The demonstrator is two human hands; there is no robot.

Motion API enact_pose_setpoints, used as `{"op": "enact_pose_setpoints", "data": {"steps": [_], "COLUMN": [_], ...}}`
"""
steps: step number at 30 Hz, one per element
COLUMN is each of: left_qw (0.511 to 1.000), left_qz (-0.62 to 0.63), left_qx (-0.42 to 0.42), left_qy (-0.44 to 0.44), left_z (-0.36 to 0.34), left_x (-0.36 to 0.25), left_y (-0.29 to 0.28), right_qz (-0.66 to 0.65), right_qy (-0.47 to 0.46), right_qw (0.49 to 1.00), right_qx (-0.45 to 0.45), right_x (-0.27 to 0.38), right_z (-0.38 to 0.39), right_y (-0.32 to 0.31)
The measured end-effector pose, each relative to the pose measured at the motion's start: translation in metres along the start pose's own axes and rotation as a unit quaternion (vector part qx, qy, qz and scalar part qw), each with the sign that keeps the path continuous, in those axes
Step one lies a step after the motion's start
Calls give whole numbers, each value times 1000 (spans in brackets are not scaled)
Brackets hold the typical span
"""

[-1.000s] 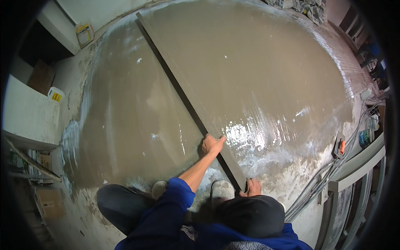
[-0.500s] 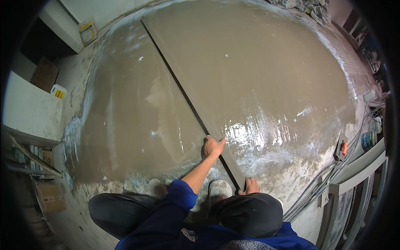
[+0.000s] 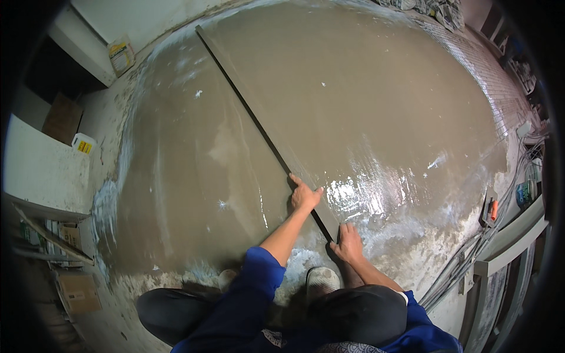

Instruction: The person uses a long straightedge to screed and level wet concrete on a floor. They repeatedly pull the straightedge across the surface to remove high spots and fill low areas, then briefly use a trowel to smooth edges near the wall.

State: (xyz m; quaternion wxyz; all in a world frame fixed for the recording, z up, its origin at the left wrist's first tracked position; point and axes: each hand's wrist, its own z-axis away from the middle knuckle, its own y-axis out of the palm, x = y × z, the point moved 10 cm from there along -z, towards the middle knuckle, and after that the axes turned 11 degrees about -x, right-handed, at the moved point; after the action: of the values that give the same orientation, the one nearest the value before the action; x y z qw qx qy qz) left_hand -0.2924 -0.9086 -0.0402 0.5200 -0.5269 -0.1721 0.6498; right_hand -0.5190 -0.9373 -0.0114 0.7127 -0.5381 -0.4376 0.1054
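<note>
A long, narrow, dark straightedge [image 3: 251,112] lies at a slant across wet, grey-brown screed [image 3: 388,88], its far end at the upper left. My left hand [image 3: 305,194] is closed over the bar, some way up from its near end. Lower down and to the right, my right hand [image 3: 349,243] grips the bar close to that near end, fingers pointing forward. Glossy wet screed shines just beyond the right hand. Below the hands are my bent knees and a light-coloured shoe [image 3: 322,281].
An orange-handled trowel [image 3: 492,210] lies at the right beside grey cables [image 3: 465,253] and metal profiles [image 3: 511,242]. Wire mesh [image 3: 471,73] borders the far right. On the left are a white jug [image 3: 83,143], a bag [image 3: 122,57] and a cardboard box [image 3: 79,293].
My right hand has come forward from beside my knee, where it was partly hidden, and now shows fully. The straightedge's near end has shifted forward. My left hand keeps its grip on the bar.
</note>
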Motion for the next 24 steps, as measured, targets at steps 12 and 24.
{"op": "enact_pose_setpoints", "data": {"steps": [12, 24], "left_qw": [1000, 1000], "left_qz": [-2, -9], "left_qx": [-5, 12], "left_qy": [-4, 2], "left_z": [-131, -210], "left_x": [-32, -64], "left_y": [-39, -63], "right_qz": [-12, -5], "right_qy": [23, 47], "right_qw": [1000, 999], "right_qx": [-3, 2], "right_x": [46, 75], "right_z": [-123, -201], "right_y": [26, 44]}}
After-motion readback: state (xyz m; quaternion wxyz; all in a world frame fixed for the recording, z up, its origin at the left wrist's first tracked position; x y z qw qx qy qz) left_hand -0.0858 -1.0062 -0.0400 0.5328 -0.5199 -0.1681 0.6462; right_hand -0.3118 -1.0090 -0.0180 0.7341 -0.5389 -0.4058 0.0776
